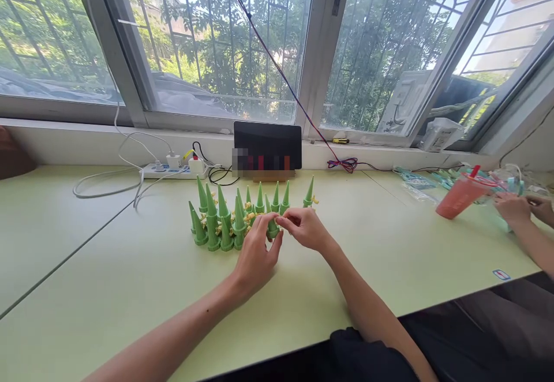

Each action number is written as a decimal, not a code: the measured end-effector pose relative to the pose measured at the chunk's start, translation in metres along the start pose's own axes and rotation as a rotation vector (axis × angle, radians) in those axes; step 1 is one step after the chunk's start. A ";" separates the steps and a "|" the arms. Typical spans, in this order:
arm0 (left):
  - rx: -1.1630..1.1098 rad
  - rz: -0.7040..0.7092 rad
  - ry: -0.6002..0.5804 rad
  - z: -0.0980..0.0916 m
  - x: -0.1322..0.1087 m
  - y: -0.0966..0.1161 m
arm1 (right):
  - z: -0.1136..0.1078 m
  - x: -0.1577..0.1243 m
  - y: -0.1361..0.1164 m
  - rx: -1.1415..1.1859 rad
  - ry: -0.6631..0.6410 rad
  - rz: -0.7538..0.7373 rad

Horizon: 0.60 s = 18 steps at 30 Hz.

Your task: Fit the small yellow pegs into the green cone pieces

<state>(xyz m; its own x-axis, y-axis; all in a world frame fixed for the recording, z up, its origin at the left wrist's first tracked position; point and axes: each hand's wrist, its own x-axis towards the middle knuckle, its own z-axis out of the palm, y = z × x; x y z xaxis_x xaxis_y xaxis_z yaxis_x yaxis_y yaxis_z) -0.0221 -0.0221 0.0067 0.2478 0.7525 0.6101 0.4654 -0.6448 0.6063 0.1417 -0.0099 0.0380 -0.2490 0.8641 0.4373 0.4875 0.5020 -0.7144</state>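
Observation:
Green pointed cones (212, 214) with round bases stand upright in a close cluster on the table. Small yellow pieces (249, 216) show among them and on some of their sides. At the cluster's right front, my left hand (256, 249) curls its fingers and thumb around one green cone (272, 231). My right hand (306, 229) is closed in a pinch beside that cone's upper part, close to my left fingertips. Whatever the pinch holds is too small or hidden to make out. A lone green cone (309, 193) with a yellow piece stands just behind my right hand.
A dark tablet (267, 145) leans at the back below the window. A power strip (173, 171) with white cables lies at the left. Toward the right stand a red drink cup (463, 194) and plastic bags (418, 184); another person's hands (513, 208) work there.

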 end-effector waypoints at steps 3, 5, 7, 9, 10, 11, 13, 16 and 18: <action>0.005 0.000 0.008 -0.001 0.001 0.001 | 0.000 0.000 0.000 0.032 0.002 0.004; 0.015 0.001 0.016 -0.001 0.002 0.001 | -0.001 0.000 0.000 0.070 0.014 0.008; 0.027 0.002 0.027 -0.001 0.002 0.000 | -0.001 0.000 0.000 0.106 0.014 0.009; 0.033 0.002 0.033 -0.001 0.002 0.000 | -0.002 0.000 0.000 0.127 0.003 0.002; 0.033 0.002 0.033 -0.001 0.002 -0.001 | -0.002 0.000 0.000 0.132 -0.002 -0.004; 0.034 0.001 0.033 -0.001 0.002 -0.001 | -0.002 0.000 0.000 0.132 -0.004 -0.009; 0.032 0.003 0.031 -0.001 0.001 -0.001 | -0.002 0.000 0.001 0.126 -0.004 -0.010; 0.027 0.010 0.033 0.000 0.001 -0.002 | -0.002 0.000 0.001 0.108 -0.008 0.009; 0.027 0.012 0.035 0.000 0.000 -0.002 | -0.002 0.000 0.001 0.103 -0.010 0.022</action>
<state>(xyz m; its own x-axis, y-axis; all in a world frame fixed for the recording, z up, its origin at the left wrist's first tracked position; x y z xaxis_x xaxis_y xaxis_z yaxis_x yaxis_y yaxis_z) -0.0225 -0.0206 0.0057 0.2244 0.7391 0.6351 0.4857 -0.6498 0.5847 0.1438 -0.0095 0.0383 -0.2483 0.8748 0.4159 0.4047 0.4838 -0.7760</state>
